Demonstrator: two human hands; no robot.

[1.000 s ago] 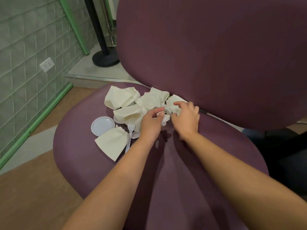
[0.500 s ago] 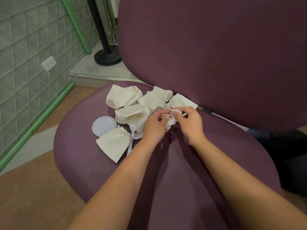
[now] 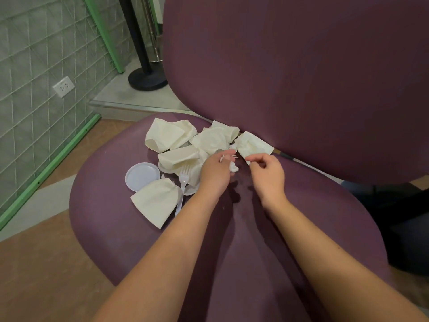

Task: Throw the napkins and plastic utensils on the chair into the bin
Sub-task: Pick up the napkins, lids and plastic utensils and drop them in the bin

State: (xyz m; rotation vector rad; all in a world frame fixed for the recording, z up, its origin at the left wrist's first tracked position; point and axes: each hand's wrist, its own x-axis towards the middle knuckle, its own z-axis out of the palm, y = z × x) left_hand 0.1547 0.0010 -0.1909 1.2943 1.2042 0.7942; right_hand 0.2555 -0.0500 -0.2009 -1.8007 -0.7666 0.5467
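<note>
Several cream napkins (image 3: 170, 135) lie crumpled on the back left of the purple chair seat (image 3: 301, 212). A white plastic fork (image 3: 182, 184) and a round white plastic lid (image 3: 142, 175) lie among them. One napkin (image 3: 156, 201) sits flat at the front of the pile. My left hand (image 3: 214, 171) holds small white crumpled scraps (image 3: 232, 167) in its curled fingers. My right hand (image 3: 267, 175) pinches the near corner of a napkin (image 3: 253, 144) that lies against the backrest. No bin is in view.
The tall purple backrest (image 3: 301, 77) rises just behind the pile. A black post base (image 3: 147, 79) stands on the floor behind the chair, by a green-framed glass wall (image 3: 34, 89) on the left. Dark objects sit on the floor at right.
My hands have drawn apart. The white scraps they both handled now stay in my left hand, and my right hand has moved right to the napkin by the backrest.
</note>
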